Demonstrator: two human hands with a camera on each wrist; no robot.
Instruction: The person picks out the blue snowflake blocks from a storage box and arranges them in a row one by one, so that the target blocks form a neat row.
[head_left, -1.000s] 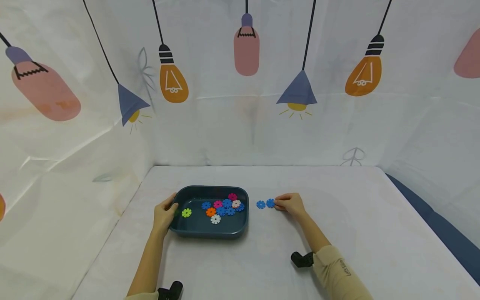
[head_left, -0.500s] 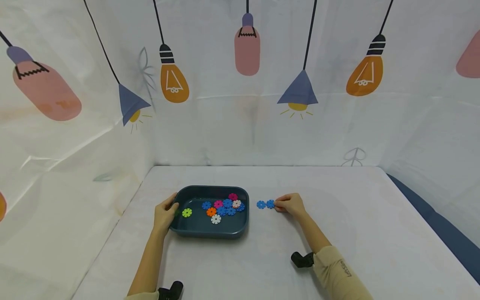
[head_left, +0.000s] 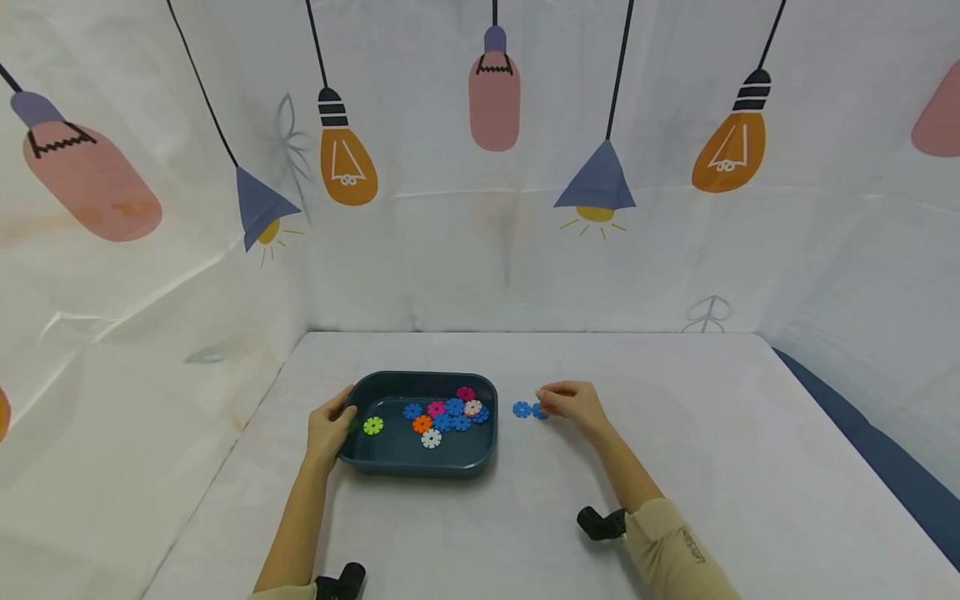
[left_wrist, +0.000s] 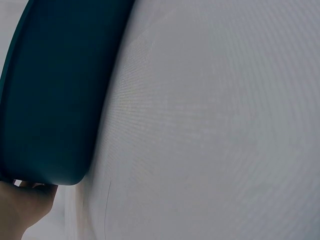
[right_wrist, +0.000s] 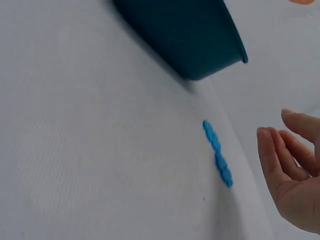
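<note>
My left hand (head_left: 327, 429) grips the left rim of a dark teal plastic tray (head_left: 405, 463), thumb over the edge. In the left wrist view that hand (left_wrist: 27, 205) shows at the end of the tray (left_wrist: 55, 100). Two blue snowflake-shaped discs lie side by side on the table to the right of the tray: a left disc (head_left: 521, 409) and a right disc (head_left: 537, 411). Above the right disc is my right hand (head_left: 577, 404), partly covering it in the head view. The right wrist view shows this hand (right_wrist: 295, 175) raised off the discs (right_wrist: 211, 137), with nothing between its loosely bent fingers.
Inside the tray are several more snowflake discs: a lime one (head_left: 373, 426), an orange one (head_left: 422, 424), a white one (head_left: 431, 438), plus pink and blue ones. The white table (head_left: 480, 542) backs onto a wall sheet (head_left: 450, 250) printed with lamps.
My right hand has let go of the right blue disc and lifted slightly up and left. The two discs stay on the table. The left hand and tray hold still.
</note>
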